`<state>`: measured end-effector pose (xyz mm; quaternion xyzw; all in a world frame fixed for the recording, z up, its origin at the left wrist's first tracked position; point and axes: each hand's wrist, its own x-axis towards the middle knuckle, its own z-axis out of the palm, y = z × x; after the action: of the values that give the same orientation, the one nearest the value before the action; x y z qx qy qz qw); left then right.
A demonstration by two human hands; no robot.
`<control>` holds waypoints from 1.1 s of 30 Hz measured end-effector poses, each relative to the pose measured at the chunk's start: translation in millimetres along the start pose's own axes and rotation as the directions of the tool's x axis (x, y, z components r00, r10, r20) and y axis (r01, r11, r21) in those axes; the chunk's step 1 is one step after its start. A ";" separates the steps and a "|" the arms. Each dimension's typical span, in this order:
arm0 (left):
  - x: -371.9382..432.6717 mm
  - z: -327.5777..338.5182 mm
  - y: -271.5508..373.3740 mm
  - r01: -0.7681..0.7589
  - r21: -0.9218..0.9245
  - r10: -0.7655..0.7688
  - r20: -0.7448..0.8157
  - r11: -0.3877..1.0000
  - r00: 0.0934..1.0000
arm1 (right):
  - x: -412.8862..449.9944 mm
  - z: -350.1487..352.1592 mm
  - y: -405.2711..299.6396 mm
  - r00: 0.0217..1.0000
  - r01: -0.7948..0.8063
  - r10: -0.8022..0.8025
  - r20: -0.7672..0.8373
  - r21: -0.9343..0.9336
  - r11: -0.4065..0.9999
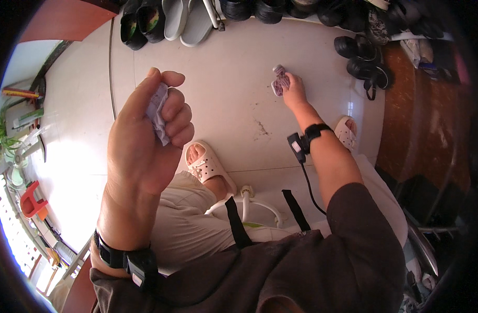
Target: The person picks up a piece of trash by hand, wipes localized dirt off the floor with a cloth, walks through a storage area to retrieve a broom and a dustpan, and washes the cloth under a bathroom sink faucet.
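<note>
My left hand (pixel 148 133) is raised close to the camera, fingers curled around a crumpled white wipe or tissue (pixel 158 113). Farther off, low over the pale tiled floor (pixel 223 78), my right hand (pixel 295 90) grips a small mottled purple object (pixel 280 81) with whitish edges. It may be a small shoe; its exact kind is too small to tell, and my fingers cover part of it. Dark crumbs of dirt (pixel 261 127) are scattered on the tiles between my right hand and my left foot.
Black shoes (pixel 150 21) and grey slippers (pixel 188 21) line the far edge, beside a rack of dark shoes (pixel 270 9). Black sandals (pixel 364 62) lie at right. Pale clogs (pixel 207 166) are on my feet, near a white tubular frame (pixel 245 205). A cable (pixel 310 184) hangs from my right wrist strap.
</note>
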<state>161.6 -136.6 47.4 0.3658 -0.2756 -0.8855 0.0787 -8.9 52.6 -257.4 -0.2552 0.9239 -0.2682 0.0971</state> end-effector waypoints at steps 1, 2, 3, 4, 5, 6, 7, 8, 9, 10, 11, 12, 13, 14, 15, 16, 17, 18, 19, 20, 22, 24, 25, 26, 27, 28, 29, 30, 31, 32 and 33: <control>0.2 1.0 0.6 0.010 -0.013 -0.010 -0.002 1.000 1.000 | 5.3 6.0 -0.7 1.000 -0.015 0.015 0.002 -0.024 1.000; 0.6 2.6 1.2 0.011 -0.010 -0.011 -0.003 1.000 1.000 | 8.3 14.8 2.1 0.999 0.026 -0.025 0.035 -0.003 1.000; 1.1 3.0 1.2 0.000 -0.002 0.000 0.001 1.000 1.000 | 9.4 25.6 4.9 0.995 0.070 -0.071 0.071 0.023 0.997; 1.2 2.8 1.0 -0.004 0.007 0.004 0.009 1.000 1.000 | -2.6 22.4 -20.7 0.952 0.198 -0.183 0.247 -0.039 0.979; 1.1 2.3 0.7 0.000 0.009 0.000 0.007 1.000 1.000 | -12.1 49.6 -9.0 0.944 0.143 -0.158 0.288 0.073 0.987; 1.4 -1.7 0.8 -0.003 0.002 0.003 0.001 1.000 1.000 | -35.1 43.7 -32.6 0.843 0.353 -0.302 0.445 -0.035 0.935; 1.2 -1.3 0.5 0.000 -0.005 0.000 0.011 1.000 1.000 | -36.1 31.2 -40.7 0.841 0.288 -0.264 0.472 0.021 0.957; 1.9 -0.2 -0.1 0.002 -0.005 -0.002 0.018 1.000 1.000 | -49.3 28.4 -38.3 0.807 0.290 -0.273 0.524 0.052 0.956; 1.9 0.0 -0.6 0.005 -0.004 -0.005 0.025 1.000 1.000 | -64.1 27.0 -35.2 0.767 0.290 -0.285 0.576 0.085 0.953; 2.1 0.0 -0.9 0.007 -0.003 -0.007 0.032 1.000 0.999 | -71.2 23.5 -30.7 0.768 0.290 -0.283 0.574 0.082 0.953; 2.2 -0.3 -1.1 0.007 -0.004 -0.007 0.036 1.000 0.999 | -76.6 18.6 -24.4 0.721 0.316 -0.298 0.626 0.086 0.945; 0.6 -0.7 -1.1 0.006 0.005 -0.006 0.043 1.000 0.999 | -83.3 14.6 -22.5 0.667 0.343 -0.314 0.676 0.096 0.934; -0.3 -2.6 -0.5 0.002 0.013 -0.003 0.046 1.000 0.999 | -90.7 6.6 -29.2 0.663 0.348 -0.319 0.678 0.099 0.932; -1.4 -1.5 -0.3 -0.002 0.011 0.002 0.041 1.000 0.999 | -98.5 -3.3 -35.6 0.651 0.386 -0.308 0.694 0.046 0.921; -2.4 3.6 -2.0 -0.019 0.029 0.019 -0.018 0.999 1.000 | -102.3 -14.7 -41.7 0.645 0.417 -0.288 0.708 -0.011 0.909; -3.4 6.1 -2.9 -0.034 0.049 0.038 -0.078 0.998 0.996 | -100.2 -21.0 -46.5 0.570 0.405 -0.231 0.789 -0.025 0.914; -4.0 5.5 -3.0 -0.033 0.048 0.036 -0.080 0.998 0.996 | -107.1 -15.5 -39.4 0.568 0.404 -0.230 0.790 -0.025 0.914; -3.6 7.9 -3.5 -0.028 0.047 0.031 -0.076 0.998 0.997 | -117.5 -9.1 -25.7 0.607 0.463 -0.299 0.736 -0.023 0.886; -3.5 8.2 -3.2 -0.029 0.047 0.032 -0.078 0.998 0.996 | -121.5 -6.1 -22.4 0.632 0.526 -0.375 0.678 -0.020 0.850; -3.4 8.7 -3.2 -0.028 0.048 0.031 -0.079 0.998 0.996 | -123.1 -2.8 -18.2 0.632 0.525 -0.375 0.679 -0.019 0.851; -1.7 8.9 -4.1 -0.024 0.044 0.028 -0.087 0.999 0.996 | -122.7 -2.3 -18.7 0.596 0.617 -0.325 0.734 -0.159 0.771; -0.7 7.9 -4.9 -0.022 0.050 0.026 -0.088 0.999 0.996 | -120.8 -3.1 -20.8 0.601 0.612 -0.349 0.719 -0.133 0.780; -1.1 6.8 -5.1 -0.023 0.054 0.028 -0.086 0.998 0.996 | -119.3 -4.0 -23.2 0.606 0.609 -0.372 0.703 -0.109 0.786; -1.2 3.9 -4.3 -0.022 0.056 0.027 -0.092 0.998 0.995 | -117.3 -4.3 -26.3 0.603 0.609 -0.374 0.705 -0.103 0.787; -0.3 0.3 -2.8 -0.008 0.045 0.010 -0.034 0.999 0.999 | -113.3 -5.0 -29.8 0.600 0.594 -0.369 0.709 -0.086 0.800; 0.4 -1.4 -2.2 0.006 0.035 -0.007 0.025 0.999 1.000 | -110.3 -4.2 -32.0 0.597 0.578 -0.365 0.714 -0.068 0.813; 0.6 -0.9 -2.6 0.004 0.036 -0.005 0.022 0.999 1.000 | -108.8 -1.4 -31.9 0.596 0.580 -0.368 0.714 -0.065 0.812; 1.5 -0.3 -3.6 0.015 0.016 -0.016 0.036 1.000 0.999 | -108.1 1.6 -31.6 0.593 0.576 -0.340 0.730 -0.089 0.813; 2.2 0.3 -4.6 0.025 -0.005 -0.025 0.051 1.000 0.998 | -107.4 3.9 -31.2 0.590 0.572 -0.313 0.745 -0.112 0.812; 2.7 0.7 -5.7 0.025 -0.004 -0.025 0.051 1.000 0.998 | -107.1 5.6 -30.8 0.590 0.572 -0.313 0.744 -0.112 0.813; 1.9 1.2 -5.7 0.015 0.010 -0.016 0.044 1.000 0.999 | -106.0 6.0 -33.7 0.626 0.563 -0.319 0.712 -0.129 0.816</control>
<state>159.7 -132.0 43.8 0.3487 -0.2788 -0.8925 0.0639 97.3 81.0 -239.5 -0.5677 0.7658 -0.0121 0.3019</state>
